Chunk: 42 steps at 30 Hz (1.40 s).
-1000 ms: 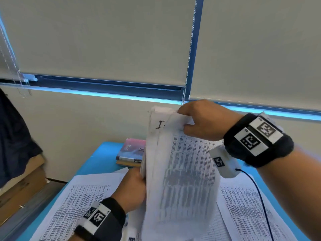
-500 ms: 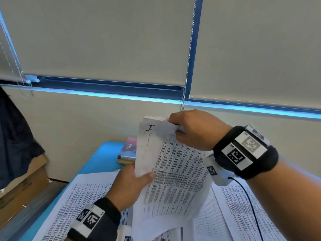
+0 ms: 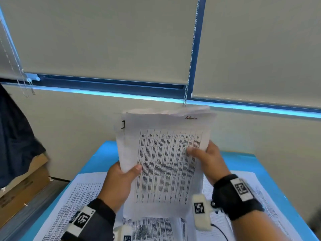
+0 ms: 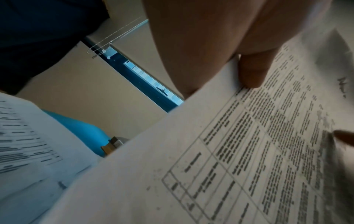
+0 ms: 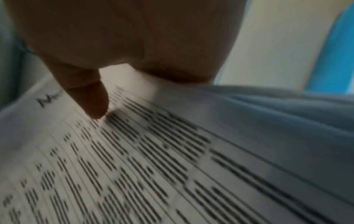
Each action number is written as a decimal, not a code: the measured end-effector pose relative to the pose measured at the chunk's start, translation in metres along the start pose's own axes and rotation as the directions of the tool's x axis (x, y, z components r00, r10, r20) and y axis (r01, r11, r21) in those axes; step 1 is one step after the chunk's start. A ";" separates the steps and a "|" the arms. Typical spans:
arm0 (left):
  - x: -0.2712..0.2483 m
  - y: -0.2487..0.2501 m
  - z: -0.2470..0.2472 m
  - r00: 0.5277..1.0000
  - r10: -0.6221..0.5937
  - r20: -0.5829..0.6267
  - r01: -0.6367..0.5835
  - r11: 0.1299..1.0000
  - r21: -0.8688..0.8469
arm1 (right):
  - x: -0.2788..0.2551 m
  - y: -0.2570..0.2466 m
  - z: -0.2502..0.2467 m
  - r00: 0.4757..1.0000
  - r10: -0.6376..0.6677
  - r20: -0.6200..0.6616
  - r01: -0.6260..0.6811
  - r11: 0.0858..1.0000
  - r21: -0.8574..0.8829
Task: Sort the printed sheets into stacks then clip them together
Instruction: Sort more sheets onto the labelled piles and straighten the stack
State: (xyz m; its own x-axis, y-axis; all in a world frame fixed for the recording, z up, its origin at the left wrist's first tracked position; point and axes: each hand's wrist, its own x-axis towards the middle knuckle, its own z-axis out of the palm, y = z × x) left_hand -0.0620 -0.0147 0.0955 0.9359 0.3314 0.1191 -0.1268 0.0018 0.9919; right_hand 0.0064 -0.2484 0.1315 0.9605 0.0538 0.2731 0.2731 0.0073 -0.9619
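Note:
I hold a stack of printed sheets (image 3: 166, 160) upright above the blue table (image 3: 243, 162); its front page shows a table of text with a handwritten word at the top right. My left hand (image 3: 121, 178) grips the stack's lower left edge, thumb on the front page. My right hand (image 3: 206, 160) grips the right edge, thumb pressed on the print. In the left wrist view my left thumb (image 4: 252, 71) lies on the stack of sheets (image 4: 229, 159). The right wrist view shows my right thumb (image 5: 91, 100) on the blurred page (image 5: 134, 159). A small dark mark (image 3: 123, 124) sits at the stack's upper left edge.
More printed sheets (image 3: 83, 197) lie spread over the table below my hands, on the left, middle and right (image 3: 271, 202). A wall and window blinds (image 3: 104, 40) rise behind the table. Cardboard boxes (image 3: 22, 188) and dark cloth (image 3: 15, 140) are at the left.
The head view has tilted. The stack turned to show a full front page. My right hand dropped from the top corner to the right edge; my left thumb moved onto the front page.

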 end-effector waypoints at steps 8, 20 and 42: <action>0.001 -0.002 0.003 0.995 0.038 -0.092 -0.047 0.994 -0.103 | -0.010 0.011 0.033 0.986 -0.164 -0.030 0.161 0.984 -0.078; 0.014 -0.079 -0.022 0.954 -0.232 -0.187 0.241 0.970 0.026 | -0.020 0.054 0.044 0.998 0.022 -0.051 -0.028 0.993 -0.114; 0.021 -0.035 -0.069 0.986 -0.115 -0.124 0.114 0.993 -0.010 | -0.016 0.077 -0.017 0.952 0.266 0.154 -0.276 0.960 0.046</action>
State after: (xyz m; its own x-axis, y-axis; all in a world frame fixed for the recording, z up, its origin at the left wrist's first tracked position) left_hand -0.0607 0.0573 0.0601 0.8962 0.4436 -0.0019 -0.0221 0.0488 0.9986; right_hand 0.0132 -0.2660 0.0531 0.9784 0.2065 0.0026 -0.0053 0.0377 -0.9993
